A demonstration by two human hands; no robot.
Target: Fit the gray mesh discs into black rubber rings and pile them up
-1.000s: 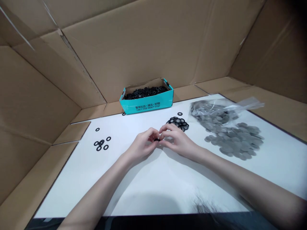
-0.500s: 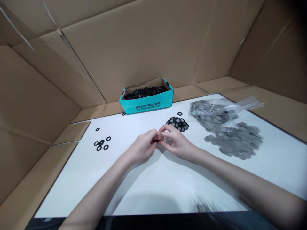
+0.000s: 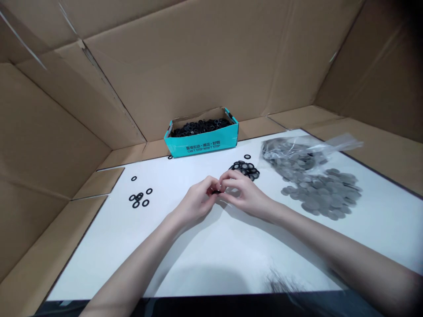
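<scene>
My left hand [image 3: 197, 201] and my right hand [image 3: 242, 192] meet fingertip to fingertip over the white table top [image 3: 205, 246]. Both pinch one small black ring [image 3: 216, 192] between them. Just behind my right hand lies a small heap of black rings with grey centres [image 3: 245, 170]. To the right a spread of grey discs [image 3: 325, 193] spills from a clear plastic bag [image 3: 297, 156]. A few loose black rings [image 3: 140, 197] lie to the left of my left hand.
A teal box [image 3: 202, 134] full of black rings stands at the back by the cardboard wall [image 3: 198, 61]. Cardboard panels enclose the table on the left, back and right. Single black rings [image 3: 247, 156] lie near the box and the heap.
Both hands stay pinched on the ring; the fingers have shifted only slightly. Nothing else on the table has moved.
</scene>
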